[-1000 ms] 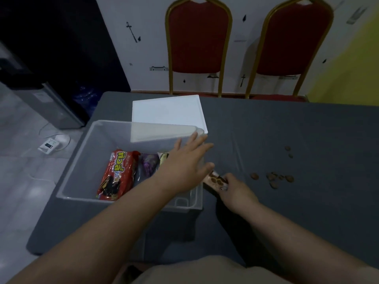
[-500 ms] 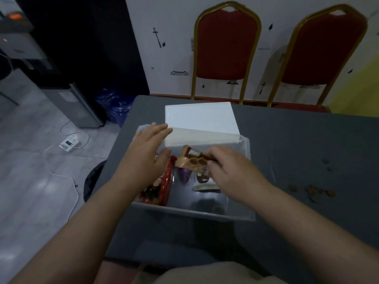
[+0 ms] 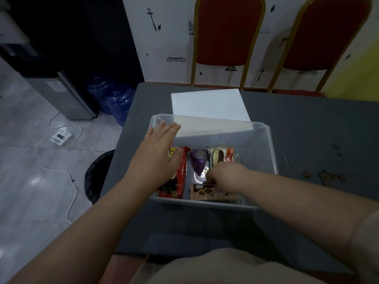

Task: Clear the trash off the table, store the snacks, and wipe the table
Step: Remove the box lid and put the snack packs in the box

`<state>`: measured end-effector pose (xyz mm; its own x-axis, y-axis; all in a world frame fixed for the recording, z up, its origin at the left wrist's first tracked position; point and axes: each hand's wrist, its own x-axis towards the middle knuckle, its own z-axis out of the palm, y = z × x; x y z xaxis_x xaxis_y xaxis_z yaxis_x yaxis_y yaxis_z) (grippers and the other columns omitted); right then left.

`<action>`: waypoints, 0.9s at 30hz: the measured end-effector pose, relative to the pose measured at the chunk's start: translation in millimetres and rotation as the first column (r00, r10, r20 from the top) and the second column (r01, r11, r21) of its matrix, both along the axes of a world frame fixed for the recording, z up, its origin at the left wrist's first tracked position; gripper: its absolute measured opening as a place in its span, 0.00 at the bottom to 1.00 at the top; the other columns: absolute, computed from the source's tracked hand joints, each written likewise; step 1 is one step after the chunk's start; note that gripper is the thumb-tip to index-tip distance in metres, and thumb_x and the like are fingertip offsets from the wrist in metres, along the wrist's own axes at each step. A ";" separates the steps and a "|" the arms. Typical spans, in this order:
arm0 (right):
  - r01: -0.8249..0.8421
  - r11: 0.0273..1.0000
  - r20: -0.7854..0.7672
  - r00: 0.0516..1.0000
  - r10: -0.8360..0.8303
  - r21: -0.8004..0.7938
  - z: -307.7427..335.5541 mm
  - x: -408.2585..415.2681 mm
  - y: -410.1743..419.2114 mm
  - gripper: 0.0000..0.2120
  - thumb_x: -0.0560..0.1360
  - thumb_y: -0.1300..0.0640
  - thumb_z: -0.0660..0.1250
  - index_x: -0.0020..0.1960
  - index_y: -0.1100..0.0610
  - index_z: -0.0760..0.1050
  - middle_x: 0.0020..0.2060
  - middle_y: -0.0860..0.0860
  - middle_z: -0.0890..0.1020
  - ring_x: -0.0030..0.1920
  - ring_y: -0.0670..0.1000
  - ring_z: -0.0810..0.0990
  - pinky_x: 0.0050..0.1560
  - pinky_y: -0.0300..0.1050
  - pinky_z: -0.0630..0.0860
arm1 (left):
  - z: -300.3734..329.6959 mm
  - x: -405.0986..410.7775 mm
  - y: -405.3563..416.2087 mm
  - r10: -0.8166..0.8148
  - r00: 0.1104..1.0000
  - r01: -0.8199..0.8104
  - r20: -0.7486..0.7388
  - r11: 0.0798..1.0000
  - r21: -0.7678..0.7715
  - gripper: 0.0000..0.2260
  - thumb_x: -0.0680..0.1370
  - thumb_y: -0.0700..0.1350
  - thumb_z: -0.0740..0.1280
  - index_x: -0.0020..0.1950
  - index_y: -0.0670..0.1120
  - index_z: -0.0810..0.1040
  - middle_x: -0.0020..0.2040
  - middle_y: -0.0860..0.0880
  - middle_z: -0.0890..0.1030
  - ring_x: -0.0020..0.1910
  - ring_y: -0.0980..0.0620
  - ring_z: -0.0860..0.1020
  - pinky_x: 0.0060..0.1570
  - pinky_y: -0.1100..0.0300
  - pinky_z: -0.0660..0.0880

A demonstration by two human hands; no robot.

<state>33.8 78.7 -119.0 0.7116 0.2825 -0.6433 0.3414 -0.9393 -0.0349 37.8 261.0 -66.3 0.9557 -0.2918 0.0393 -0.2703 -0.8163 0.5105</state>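
A clear plastic bin (image 3: 268, 152) stands on the dark grey table (image 3: 307, 124). Inside lie a red snack bag (image 3: 180, 177), a purple packet (image 3: 198, 160), a white-and-red chocolate pack (image 3: 220, 155) and a brown cookie pack (image 3: 205, 192) at the near wall. My right hand (image 3: 224, 177) reaches down into the bin, fingers closed on the brown cookie pack's top edge. My left hand (image 3: 159, 152) hovers flat with fingers spread over the bin's left side and the red bag. Brown crumbs (image 3: 326, 176) lie on the table to the right.
The bin's white lid (image 3: 209, 104) lies just behind it. Two red chairs with gold frames (image 3: 225, 31) stand at the table's far side. A black trash bag (image 3: 98, 177) sits on the floor left of the table, near a power strip (image 3: 60, 137) and its cable.
My right hand has carried the brown cookie pack from the table over the rim and down into the bin. My left hand shifted from the bin's right rim to its left side.
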 end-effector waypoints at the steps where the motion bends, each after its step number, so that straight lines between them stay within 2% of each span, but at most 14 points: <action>1: -0.003 1.000 0.010 1.000 0.003 -0.006 -1.2 0.1 -0.2 0.14 0.76 0.57 0.66 0.61 0.53 0.76 0.53 0.53 0.79 0.50 0.53 0.78 0.41 0.43 0.70 | 0.9 -0.3 -0.3 0.004 1.000 -0.004 -0.012 1.000 -0.003 0.25 0.80 0.47 0.61 0.76 0.50 0.58 0.77 0.52 0.57 0.67 0.64 0.44 0.71 0.60 0.43; 5: -0.038 0.999 0.051 0.998 0.040 -0.025 -4.0 0.2 -2.9 0.13 0.75 0.53 0.66 0.59 0.53 0.76 0.50 0.52 0.80 0.49 0.53 0.78 0.40 0.42 0.71 | 2.5 -0.7 -0.4 0.036 0.998 -0.036 -0.045 0.999 0.004 0.25 0.80 0.48 0.61 0.76 0.51 0.57 0.77 0.53 0.57 0.75 0.55 0.50 0.73 0.57 0.48; 9: 0.000 1.000 0.127 0.992 0.001 -0.010 -2.6 4.9 -5.5 0.12 0.75 0.49 0.65 0.56 0.53 0.76 0.50 0.52 0.80 0.49 0.54 0.78 0.42 0.45 0.74 | -1.5 0.6 0.5 0.046 0.998 -0.046 -0.049 0.999 -0.005 0.25 0.79 0.48 0.62 0.75 0.51 0.59 0.76 0.52 0.60 0.76 0.52 0.53 0.73 0.56 0.51; 11: 0.075 0.994 0.173 0.981 -0.088 0.080 2.4 9.1 -6.2 0.13 0.75 0.48 0.63 0.56 0.51 0.76 0.51 0.51 0.80 0.50 0.54 0.78 0.43 0.45 0.74 | -1.5 3.0 0.5 0.068 0.995 -0.071 -0.067 0.996 -0.045 0.26 0.78 0.48 0.63 0.75 0.52 0.60 0.75 0.52 0.62 0.75 0.52 0.57 0.72 0.53 0.56; 14: 0.162 0.942 0.257 0.936 -0.241 0.293 23.4 18.2 -6.0 0.12 0.75 0.46 0.63 0.55 0.49 0.76 0.52 0.49 0.81 0.52 0.52 0.78 0.46 0.45 0.74 | 5.3 19.5 -1.3 0.100 0.991 -0.113 -0.094 0.984 -0.141 0.25 0.77 0.47 0.65 0.73 0.53 0.63 0.72 0.52 0.67 0.65 0.56 0.69 0.64 0.57 0.65; 17: 0.225 0.819 0.266 0.872 -0.411 0.528 60.0 34.4 -9.1 0.11 0.77 0.46 0.62 0.55 0.47 0.77 0.48 0.42 0.81 0.49 0.47 0.78 0.49 0.48 0.77 | 15.7 54.9 -6.1 0.138 0.988 -0.149 -0.074 0.975 -0.166 0.24 0.78 0.48 0.65 0.73 0.52 0.65 0.72 0.51 0.68 0.69 0.53 0.67 0.65 0.58 0.64; 20: 0.276 0.686 0.275 0.768 -0.579 0.673 91.5 62.8 -25.7 0.07 0.77 0.47 0.62 0.51 0.45 0.77 0.39 0.37 0.77 0.43 0.45 0.77 0.44 0.44 0.76 | 21.7 102.0 -11.9 0.203 0.973 -0.222 -0.109 0.953 -0.206 0.22 0.78 0.49 0.64 0.72 0.51 0.66 0.71 0.50 0.69 0.68 0.51 0.69 0.59 0.62 0.63; 23: 0.368 0.537 0.211 0.641 -0.738 0.759 93.6 102.2 -58.4 0.04 0.75 0.48 0.64 0.45 0.46 0.77 0.39 0.40 0.78 0.43 0.46 0.78 0.42 0.43 0.75 | 17.6 150.9 -18.5 0.236 0.921 -0.300 -0.311 0.938 -0.176 0.21 0.79 0.49 0.63 0.71 0.47 0.69 0.69 0.47 0.71 0.65 0.47 0.72 0.57 0.58 0.69; 25: 0.463 0.411 0.099 0.561 -0.822 0.786 79.2 127.7 -83.2 0.03 0.75 0.50 0.65 0.43 0.47 0.77 0.42 0.46 0.80 0.46 0.49 0.80 0.44 0.44 0.76 | 9.5 176.4 -24.0 0.292 0.820 -0.363 -0.492 0.930 -0.054 0.20 0.79 0.50 0.62 0.69 0.43 0.70 0.68 0.42 0.72 0.65 0.41 0.71 0.63 0.50 0.69; 27: 0.560 0.350 0.019 0.512 -0.859 0.750 57.1 148.1 -106.2 0.03 0.75 0.53 0.66 0.46 0.51 0.77 0.47 0.51 0.82 0.46 0.52 0.80 0.43 0.44 0.75 | -0.5 193.4 -31.8 0.342 0.700 -0.431 -0.627 0.902 0.011 0.21 0.79 0.50 0.62 0.68 0.40 0.70 0.67 0.38 0.72 0.65 0.38 0.71 0.66 0.46 0.69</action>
<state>181.9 -27.5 -61.8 0.9414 -0.2722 -0.1993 -0.3289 -0.6094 -0.7214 231.1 229.2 -66.8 0.8171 0.0741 -0.5717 0.4535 -0.6949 0.5581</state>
